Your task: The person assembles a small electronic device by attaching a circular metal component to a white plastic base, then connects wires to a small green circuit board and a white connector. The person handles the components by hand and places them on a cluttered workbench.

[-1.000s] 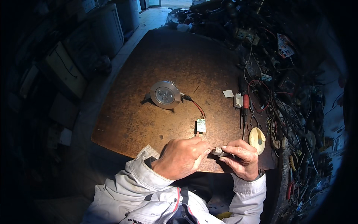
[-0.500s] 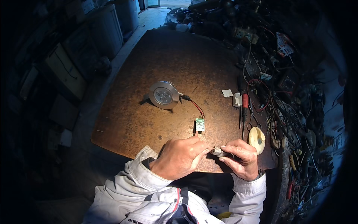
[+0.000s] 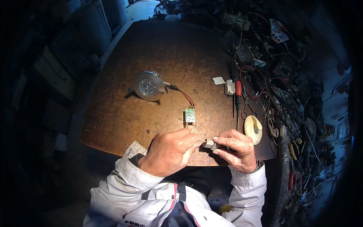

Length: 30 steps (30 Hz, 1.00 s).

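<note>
Near the table's front edge, the fingers of my right hand (image 3: 237,149) pinch a small greyish-white block-shaped piece (image 3: 208,143). My left hand (image 3: 166,151) is closed at the piece's left end, where a bit of reddish brown shows; what its fingertips hold is hidden. Just beyond my left hand lies a small green circuit board (image 3: 190,115), with red wire running from its near edge toward that hand. Red and black wires (image 3: 186,97) link its far side to a round silver LED downlight (image 3: 148,86), which rests tilted on the table.
On the right of the wooden table (image 3: 159,49) lie a red-handled screwdriver (image 3: 238,90), scissors (image 3: 249,111), a small white box (image 3: 229,87), a white flat piece (image 3: 218,80) and a cream round object (image 3: 253,129). Tangled cables (image 3: 280,98) crowd the right edge.
The whole view has shifted, so table and objects appear farther left and higher. My hands keep nearly the same grip and position over the table.
</note>
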Available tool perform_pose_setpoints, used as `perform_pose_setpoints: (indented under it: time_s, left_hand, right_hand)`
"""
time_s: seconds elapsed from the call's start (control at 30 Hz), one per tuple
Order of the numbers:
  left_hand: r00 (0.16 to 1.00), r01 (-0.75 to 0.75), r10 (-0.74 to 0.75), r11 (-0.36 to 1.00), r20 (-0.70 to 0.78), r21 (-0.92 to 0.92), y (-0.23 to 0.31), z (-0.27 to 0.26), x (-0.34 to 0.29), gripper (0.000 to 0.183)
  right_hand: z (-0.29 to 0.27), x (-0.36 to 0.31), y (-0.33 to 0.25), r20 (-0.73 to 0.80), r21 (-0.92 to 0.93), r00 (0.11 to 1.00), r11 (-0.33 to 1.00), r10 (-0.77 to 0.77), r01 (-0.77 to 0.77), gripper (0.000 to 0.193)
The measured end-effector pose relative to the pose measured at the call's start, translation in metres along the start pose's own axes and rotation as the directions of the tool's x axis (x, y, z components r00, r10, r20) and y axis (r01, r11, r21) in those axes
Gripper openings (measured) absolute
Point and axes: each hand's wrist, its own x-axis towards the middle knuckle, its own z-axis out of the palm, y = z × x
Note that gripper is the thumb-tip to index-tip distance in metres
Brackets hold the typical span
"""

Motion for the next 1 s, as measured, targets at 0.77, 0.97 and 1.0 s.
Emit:
perform_pose_setpoints:
  time_s: [0.77,0.97,1.0]
  left_hand:
    - [0.999,-0.029,0.028,1.0,-0.019,-0.01,-0.0034,0.0011,-0.001,0.014]
    - [1.0,-0.004,0.002,0.998,-0.028,-0.06,-0.0012,-0.0011,0.0,0.011]
    - [0.999,-0.002,0.0,0.998,-0.033,-0.063,-0.0002,-0.0019,0.0006,0.01]
  right_hand:
    - [0.001,0.0023,-0.0017,-0.01,-0.027,1.0,1.0,0.005,-0.006,0.039]
    - [0.0032,0.002,-0.0025,-0.045,-0.06,0.999,0.998,0.008,-0.011,0.038]
    - [0.0032,0.0018,-0.0027,-0.039,-0.065,0.999,0.998,0.009,-0.012,0.038]
